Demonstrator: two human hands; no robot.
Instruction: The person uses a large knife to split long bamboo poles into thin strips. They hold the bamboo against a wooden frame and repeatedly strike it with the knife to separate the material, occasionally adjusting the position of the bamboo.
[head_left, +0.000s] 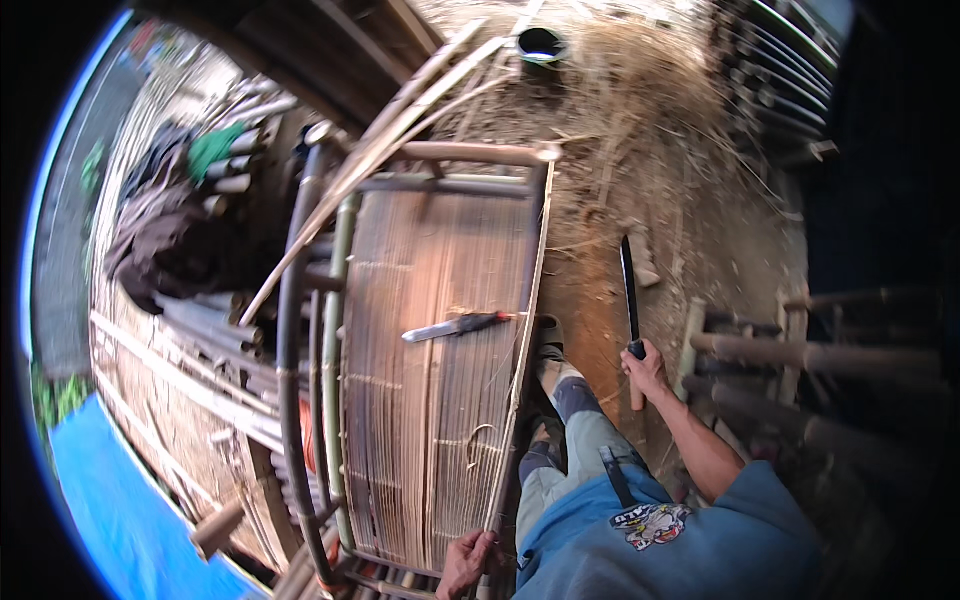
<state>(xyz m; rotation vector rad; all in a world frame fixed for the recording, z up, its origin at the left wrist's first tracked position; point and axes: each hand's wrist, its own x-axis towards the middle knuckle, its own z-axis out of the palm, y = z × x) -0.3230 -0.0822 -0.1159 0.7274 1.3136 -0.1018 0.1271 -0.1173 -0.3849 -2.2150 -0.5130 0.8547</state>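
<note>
My right hand (650,372) is closed around the handle of a machete (630,290), whose long dark blade points away from me, to the right of the bench. At the near end of the bamboo bench (400,390), my left hand (467,564) is closed with its fingertips pinching a thin bamboo strip (521,375) that runs along the bench's right edge. On the slatted seat lies a tool (455,327) with a pale blade-like end, a dark middle and a red tip; blur hides its exact kind. A curled thin strip (478,445) rests nearer to me.
Long split bamboo pieces (400,115) lean across the bench's far left corner. A dark bucket (541,48) stands on the ground beyond, beside heaped shavings (640,80). Bamboo frames (800,355) are at the right. Stacked poles and dark cloth (175,240) lie to the left.
</note>
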